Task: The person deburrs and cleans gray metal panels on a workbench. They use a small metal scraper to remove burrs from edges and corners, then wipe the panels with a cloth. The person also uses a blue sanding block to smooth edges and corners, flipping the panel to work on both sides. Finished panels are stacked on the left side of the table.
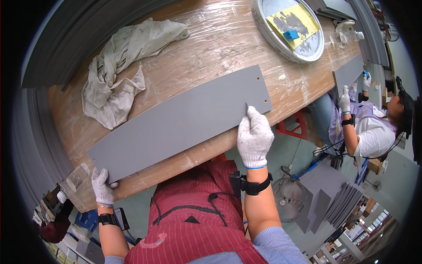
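Note:
A long grey panel (pixel 184 121) lies slantwise on the table, its far edge gently curved and two small holes at its right end. At the panel's near left corner, my left hand (pixel 102 188) in a white knit glove grips the edge. My right hand (pixel 255 136), gloved too, is closed over the panel's right part, thumb and forefinger together. A small dark pointed tip shows at those fingertips; what it belongs to is hidden.
A crumpled whitish cloth (pixel 114 66) lies beyond the panel. A round white lid or tub (pixel 263 33) holds a yellow sheet (pixel 303 20) with grey paste and a blue piece (pixel 290 35). At right a co-worker (pixel 369 123) handles another grey panel (pixel 348 72). Stacked panels (pixel 44 132) stand left.

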The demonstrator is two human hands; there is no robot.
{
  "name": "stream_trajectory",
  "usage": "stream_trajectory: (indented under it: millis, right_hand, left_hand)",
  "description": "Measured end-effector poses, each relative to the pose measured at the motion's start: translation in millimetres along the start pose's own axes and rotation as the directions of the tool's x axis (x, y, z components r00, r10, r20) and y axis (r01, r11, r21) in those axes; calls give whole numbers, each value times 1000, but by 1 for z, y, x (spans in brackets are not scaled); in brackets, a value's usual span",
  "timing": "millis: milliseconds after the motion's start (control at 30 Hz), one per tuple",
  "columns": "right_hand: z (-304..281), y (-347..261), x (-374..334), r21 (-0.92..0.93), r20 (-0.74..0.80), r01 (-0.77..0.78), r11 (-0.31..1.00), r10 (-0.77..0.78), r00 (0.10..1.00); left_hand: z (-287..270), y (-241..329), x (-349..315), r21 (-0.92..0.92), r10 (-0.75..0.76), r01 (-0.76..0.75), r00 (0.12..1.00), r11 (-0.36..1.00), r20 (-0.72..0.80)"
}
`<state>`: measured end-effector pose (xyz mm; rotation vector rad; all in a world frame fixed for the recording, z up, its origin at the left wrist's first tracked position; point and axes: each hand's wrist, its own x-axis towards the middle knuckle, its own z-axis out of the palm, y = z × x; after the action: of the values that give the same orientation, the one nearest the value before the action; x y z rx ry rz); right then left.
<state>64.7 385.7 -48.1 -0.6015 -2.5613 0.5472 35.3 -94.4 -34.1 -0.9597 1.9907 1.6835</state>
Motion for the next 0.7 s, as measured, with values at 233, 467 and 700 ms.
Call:
stream_trajectory:
  millis: [233,467,700]
  right_hand:
    - [-13,-3,-9,-39,51,-33,999,35,998]
    - [-11,3,-12,-36,18,-78,996,78,997]
    - [-11,12,-9,-74,-20,-87,993,86,996]
  left_hand:
    - [3,1,-3,-2,6,-6,1000,1000,-7]
    - [7,4,-6,5,22,-22,999,1000,-27]
    - [12,7,-8,-25,21,-22,1000,999,-23]
